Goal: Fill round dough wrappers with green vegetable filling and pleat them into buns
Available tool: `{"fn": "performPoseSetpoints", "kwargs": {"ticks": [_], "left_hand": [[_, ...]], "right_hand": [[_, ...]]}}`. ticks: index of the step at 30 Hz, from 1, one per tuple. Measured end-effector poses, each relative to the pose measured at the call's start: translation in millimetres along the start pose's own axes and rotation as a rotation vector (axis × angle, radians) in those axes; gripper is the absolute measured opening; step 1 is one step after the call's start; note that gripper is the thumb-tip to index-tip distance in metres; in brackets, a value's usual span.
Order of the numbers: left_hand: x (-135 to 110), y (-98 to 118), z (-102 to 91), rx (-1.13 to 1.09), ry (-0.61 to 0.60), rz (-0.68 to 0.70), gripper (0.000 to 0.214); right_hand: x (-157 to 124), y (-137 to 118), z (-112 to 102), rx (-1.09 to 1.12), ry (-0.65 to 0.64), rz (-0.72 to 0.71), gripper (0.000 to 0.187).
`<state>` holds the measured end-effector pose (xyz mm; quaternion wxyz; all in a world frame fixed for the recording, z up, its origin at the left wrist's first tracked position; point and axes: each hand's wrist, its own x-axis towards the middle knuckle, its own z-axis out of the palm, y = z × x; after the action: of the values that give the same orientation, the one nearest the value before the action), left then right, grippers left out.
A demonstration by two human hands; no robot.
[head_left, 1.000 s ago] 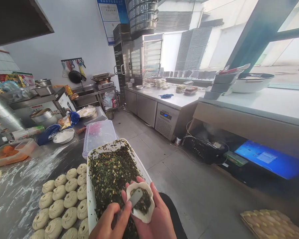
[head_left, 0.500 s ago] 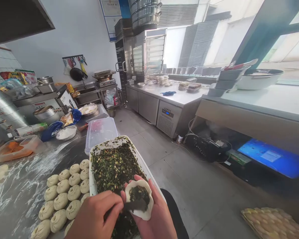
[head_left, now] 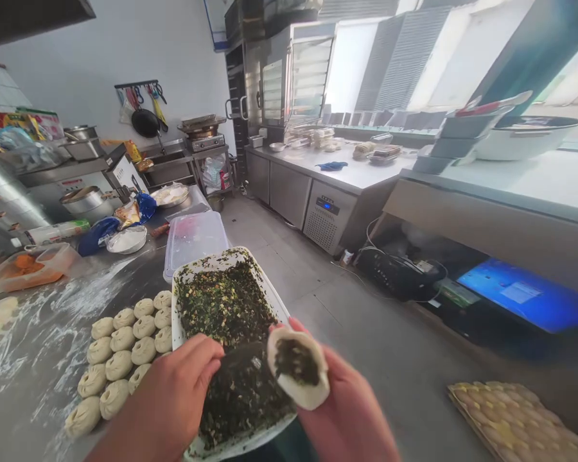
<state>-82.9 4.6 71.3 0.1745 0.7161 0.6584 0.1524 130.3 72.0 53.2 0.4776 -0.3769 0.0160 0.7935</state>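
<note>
My right hand (head_left: 349, 401) cups a round dough wrapper (head_left: 311, 398) with dark green chopped filling in its middle, tilted over the right edge of a white tub (head_left: 278, 298). My left hand (head_left: 183, 378) is closed over the tub, its fingers gripping a filling spatula (head_left: 238, 359) whose dark blade is blurred and hard to tell from the filling. Chopped green filling (head_left: 221, 301) lies in the tub, heaped at the far end. Rows of pleated buns (head_left: 119, 364) sit on the floured worktop (head_left: 33, 385) left of the tub.
Behind the tub lies a translucent plastic lid (head_left: 195, 237). A foil dish of white powder (head_left: 126, 240) and an orange-stained plastic container (head_left: 38, 273) stand farther left. A refrigerated counter (head_left: 322, 224) is across the floor. An egg tray (head_left: 510, 417) lies low at right.
My right hand has moved right and tilted the filled wrapper. My left hand has drawn the spatula away from the wrapper, back over the tub. The view has shifted slightly.
</note>
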Motion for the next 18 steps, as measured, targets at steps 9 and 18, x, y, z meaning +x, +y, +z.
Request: {"fn": "performPoseSetpoints", "kwargs": {"ticks": [9,18], "left_hand": [[34,1,50.5,0.460,-0.362,0.022,0.032],[32,10,44.8,0.281,-0.424,0.129,0.021]], "right_hand": [[-5,-47,-7,0.067,0.304,-0.167,0.039],[-2,-49,-40,0.074,0.358,-0.167,0.046]]}}
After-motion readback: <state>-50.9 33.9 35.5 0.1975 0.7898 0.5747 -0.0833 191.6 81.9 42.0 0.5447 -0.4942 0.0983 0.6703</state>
